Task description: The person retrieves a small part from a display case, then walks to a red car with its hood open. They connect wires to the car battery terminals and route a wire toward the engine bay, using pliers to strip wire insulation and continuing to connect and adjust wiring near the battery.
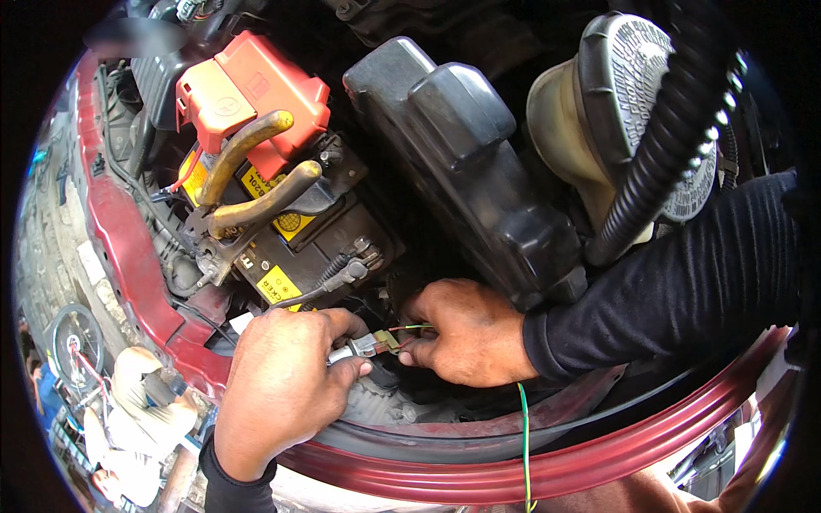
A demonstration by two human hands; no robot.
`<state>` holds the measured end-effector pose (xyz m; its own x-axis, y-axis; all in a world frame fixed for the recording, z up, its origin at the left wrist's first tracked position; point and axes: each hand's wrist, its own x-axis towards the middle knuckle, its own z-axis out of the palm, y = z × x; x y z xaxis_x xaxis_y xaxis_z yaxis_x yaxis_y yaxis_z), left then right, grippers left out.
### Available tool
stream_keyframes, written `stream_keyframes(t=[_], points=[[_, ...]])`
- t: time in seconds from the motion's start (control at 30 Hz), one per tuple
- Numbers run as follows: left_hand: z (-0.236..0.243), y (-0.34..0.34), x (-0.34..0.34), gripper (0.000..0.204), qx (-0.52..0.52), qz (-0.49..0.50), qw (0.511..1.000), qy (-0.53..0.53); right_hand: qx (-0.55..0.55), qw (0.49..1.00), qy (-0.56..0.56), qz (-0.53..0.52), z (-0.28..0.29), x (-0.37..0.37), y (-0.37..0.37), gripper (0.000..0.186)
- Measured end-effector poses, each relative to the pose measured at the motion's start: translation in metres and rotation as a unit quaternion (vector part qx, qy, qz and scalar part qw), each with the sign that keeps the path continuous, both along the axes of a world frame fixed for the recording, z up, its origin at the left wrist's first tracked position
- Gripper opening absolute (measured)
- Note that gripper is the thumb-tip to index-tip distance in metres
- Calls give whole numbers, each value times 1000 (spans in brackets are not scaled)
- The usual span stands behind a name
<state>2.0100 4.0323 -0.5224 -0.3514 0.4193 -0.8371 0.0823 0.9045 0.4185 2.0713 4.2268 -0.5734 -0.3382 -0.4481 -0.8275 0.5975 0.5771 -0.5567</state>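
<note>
My left hand [278,385] pinches a small grey-and-beige wire connector [369,344] between thumb and fingertips, over the car's engine bay. Thin green and reddish wires [410,327] run from the connector's right end into the closed fingers of my right hand [469,333]. Both hands are close together, nearly meeting at the connector. A green-and-yellow wire [525,445] hangs below my right wrist; whether it joins the held wires is hidden. Beyond my left hand, pliers [256,184] with worn yellow handles lie on the car battery [312,256].
A red plastic cover [265,81] sits at the battery's far end. To its right are a long black box [466,162], a reservoir with a grey cap [629,111] and a black corrugated hose [663,137]. The red body edge [479,474] curves nearest me. A person [141,427] is at lower left.
</note>
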Motion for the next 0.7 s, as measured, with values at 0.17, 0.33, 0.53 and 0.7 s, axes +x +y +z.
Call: stream_keyframes(t=[0.17, 0.33, 0.53, 0.7], points=[[2, -4, 1, 28, 25, 22, 999, 7, 20, 999, 23, 7, 2, -1, -6, 27], [5, -6, 1, 32, 43, 37, 998, 13, -11, 995, 51, -85, -7, 3, -9, 29], [6, -9, -1, 33, 53, 60, 997, 14, -64, 993, 100, -28, 1, -1, -4, 32], [7, -11, -3, 33, 53, 74, 996, 6, -84, 989, 124, 18, 17, -11, -4, 36]])
